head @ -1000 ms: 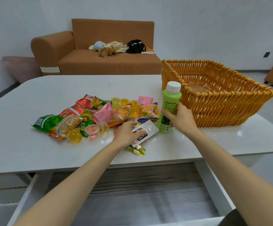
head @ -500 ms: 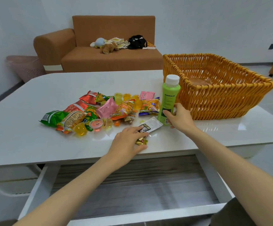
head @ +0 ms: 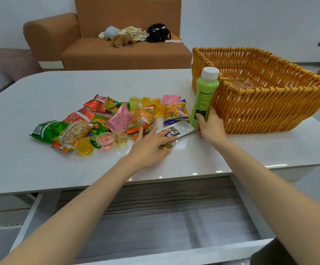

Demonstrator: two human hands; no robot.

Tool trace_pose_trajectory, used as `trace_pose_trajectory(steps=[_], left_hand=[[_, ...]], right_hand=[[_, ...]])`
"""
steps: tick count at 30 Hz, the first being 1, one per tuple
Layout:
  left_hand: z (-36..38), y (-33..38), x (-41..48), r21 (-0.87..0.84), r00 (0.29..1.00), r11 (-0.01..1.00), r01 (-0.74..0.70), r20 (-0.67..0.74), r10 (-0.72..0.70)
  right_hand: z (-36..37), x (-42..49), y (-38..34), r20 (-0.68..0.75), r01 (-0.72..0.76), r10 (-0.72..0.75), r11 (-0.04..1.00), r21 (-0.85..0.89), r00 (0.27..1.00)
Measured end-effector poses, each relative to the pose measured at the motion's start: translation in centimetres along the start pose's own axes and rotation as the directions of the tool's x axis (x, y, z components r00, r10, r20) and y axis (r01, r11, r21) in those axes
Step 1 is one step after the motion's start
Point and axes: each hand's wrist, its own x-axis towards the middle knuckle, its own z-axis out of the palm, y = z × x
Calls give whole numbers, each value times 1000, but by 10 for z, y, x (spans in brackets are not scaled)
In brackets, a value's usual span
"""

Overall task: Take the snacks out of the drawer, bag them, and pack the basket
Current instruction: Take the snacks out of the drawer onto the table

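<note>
Left hand: we see our left hand [head: 151,144] lying flat and spread at the centre of the frame, palm down over a white packet [head: 176,131] and a small gold-wrapped sweet [head: 165,146]; it presses on them and grips nothing.
Right hand: our right hand [head: 209,127], right of centre, is wrapped around the base of a green bottle [head: 203,98] that stands upright on the table [head: 40,169].
Snacks: the pile of snacks [head: 105,121] lies left of centre, bags and jelly cups overlapping one another, all on the table top.
Drawer: the open drawer [head: 155,217] fills the bottom of the frame, and the part we can see holds nothing.
Basket: the basket [head: 260,111] sits at the upper right, just behind the bottle; we see nothing in it.
Step in hand: we judge the emptying is about done, and bagging comes next, though no bag is in view.
Doing it well: we would gather the loose small pieces toward the pile with the flat hand, and lift the bottle straight up so it does not tip.
Edges: the sweet and the packet lie near the front edge of the table, above the open drawer, so a careless sweep could drop them back in.
Open room: the far left and upper middle of the table are bare, good space for sorting.
</note>
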Motion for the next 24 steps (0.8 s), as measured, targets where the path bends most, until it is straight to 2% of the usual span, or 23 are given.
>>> trace_pose_trajectory(steps=[10, 14, 16, 18, 20, 22, 24], left_hand=[[-10, 0, -20, -88, 989, 990, -107, -116, 97], [-28, -3, -53, -107, 988, 989, -102, -130, 88], [-36, -4, -77, -144, 987, 985, -93, -147, 72], [-42, -6, -103, -154, 994, 986, -63, -95, 49], [-45, -7, -128, -99, 998, 995, -12, 68, 18], [-43, -9, -150, 12, 971, 1000, 5, 237, -8], [-35, -13, -168, 108, 943, 994, -28, 331, -10]], right_hand=[[-13, -36, -3, 68, -60, 60, 998, 8, 996], [-29, -75, -17, 276, 36, -7, 994, -99, 961], [-41, -101, -25, 437, 165, -74, 971, -174, 896], [-50, -126, -29, 576, 326, -160, 924, -198, 802], [-56, -150, -33, 695, 438, -206, 882, -172, 689], [-55, -170, -35, 802, 521, -196, 838, -163, 565], [-50, -186, -32, 873, 646, -150, 732, -217, 463]])
